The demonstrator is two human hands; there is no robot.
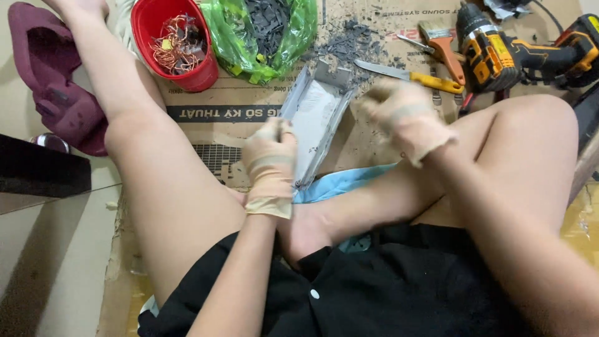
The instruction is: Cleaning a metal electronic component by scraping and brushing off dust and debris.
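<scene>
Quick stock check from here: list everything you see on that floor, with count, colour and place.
metal tray: one, grey, centre, on cardboard
cardboard sheet: one, brown, under everything
bucket of copper wire: one, red, top left
bag of dark scraps: one, green, top centre
knife: one, yellow handle, right of tray
paintbrush: one, orange handle, top right
drill: one, yellow-black, top right
sandal: one, maroon, far left
left hand: gloved, gripping the tray's edge
right hand: gloved, blurred, above the tray's right side

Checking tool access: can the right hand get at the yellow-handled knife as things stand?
Probably yes. The right hand hovers, blurred, just short of the knife, which lies in the open on the cardboard with nothing across it. The hand looks empty; the left hand grips the grey metal piece.
</scene>
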